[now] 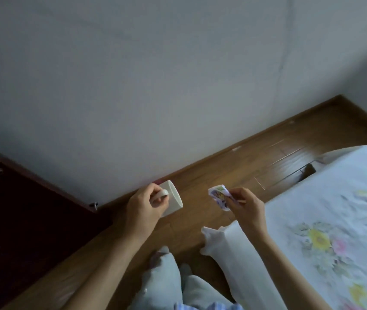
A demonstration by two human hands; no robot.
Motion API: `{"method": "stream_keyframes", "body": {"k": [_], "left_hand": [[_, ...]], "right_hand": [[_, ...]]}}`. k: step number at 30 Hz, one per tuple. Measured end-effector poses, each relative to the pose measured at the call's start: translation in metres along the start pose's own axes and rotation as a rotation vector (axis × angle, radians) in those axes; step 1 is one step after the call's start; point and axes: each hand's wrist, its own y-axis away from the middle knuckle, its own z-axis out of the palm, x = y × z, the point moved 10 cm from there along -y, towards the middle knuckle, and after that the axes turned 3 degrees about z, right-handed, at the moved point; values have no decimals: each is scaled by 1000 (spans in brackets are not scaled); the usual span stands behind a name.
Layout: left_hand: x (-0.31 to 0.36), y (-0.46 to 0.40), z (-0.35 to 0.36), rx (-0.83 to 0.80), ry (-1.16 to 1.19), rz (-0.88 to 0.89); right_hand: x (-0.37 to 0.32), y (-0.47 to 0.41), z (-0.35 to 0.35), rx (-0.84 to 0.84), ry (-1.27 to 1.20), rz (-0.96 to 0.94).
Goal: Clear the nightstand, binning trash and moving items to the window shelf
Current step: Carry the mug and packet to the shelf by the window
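My left hand grips a white mug by its handle; the mug is tilted, its mouth turned up and to the right. My right hand pinches a crumpled printed wrapper, white with purple and yellow marks, and a thin stick shows between the fingers. Both hands are held above the wooden floor, about a hand's width apart. The nightstand, the bin and the window shelf are out of view.
A bed with a floral sheet fills the right side, its corner near my right arm. A dark wooden door stands at the left. A white wall rises ahead above the wooden floor. My legs show below.
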Motion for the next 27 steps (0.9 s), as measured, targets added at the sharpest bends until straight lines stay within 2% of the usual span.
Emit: {"method": "stream_keyframes", "body": {"k": [8, 17, 22, 27], "left_hand": [[8, -146, 58, -218, 132, 161], [44, -265, 123, -404, 195, 279], [65, -305, 164, -498, 211, 347], [81, -346, 217, -544, 199, 322]], "right_hand": [[-10, -94, -8, 230, 57, 41], [-20, -146, -38, 449, 101, 88], [-9, -181, -53, 479, 112, 133], [19, -237, -77, 470, 85, 172]]}}
